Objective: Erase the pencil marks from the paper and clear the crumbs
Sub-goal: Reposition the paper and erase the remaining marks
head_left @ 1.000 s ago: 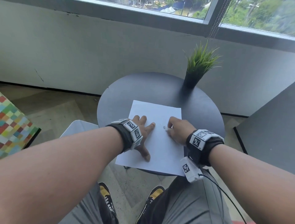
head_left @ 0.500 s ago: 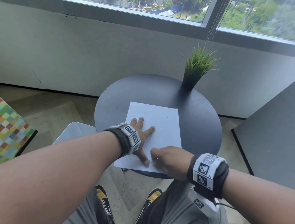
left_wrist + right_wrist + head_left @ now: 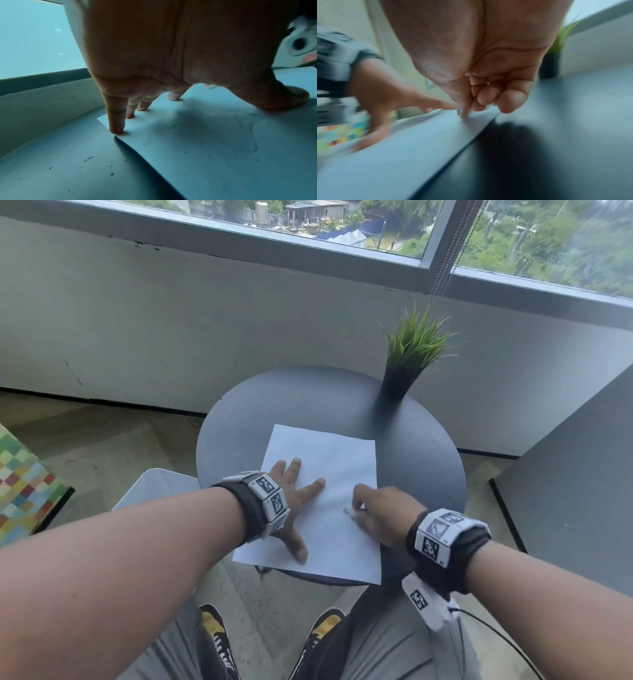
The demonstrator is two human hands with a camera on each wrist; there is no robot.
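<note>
A white sheet of paper (image 3: 329,460) lies on the round dark table (image 3: 308,395), its near edge hanging over the rim. My left hand (image 3: 294,498) presses flat on the paper's left side with its fingers spread; the fingertips (image 3: 116,129) stand on the sheet (image 3: 205,148). My right hand (image 3: 373,511) is curled over the paper's right part and pinches a small whitish eraser (image 3: 347,511) against it. In the right wrist view the hand (image 3: 479,101) is blurred by motion. Faint pencil lines (image 3: 254,135) show on the sheet. Dark crumbs (image 3: 111,173) lie on the table left of the paper.
A potted grass plant (image 3: 411,354) stands at the table's far right. A grey panel (image 3: 565,491) stands to the right, a white stool (image 3: 154,491) and a chequered cushion (image 3: 24,484) to the left. My knees and shoes are below the table's near edge.
My right hand with the eraser swept down to the paper's near edge, then came back up to its right middle. The left hand stayed pressed on the sheet.
</note>
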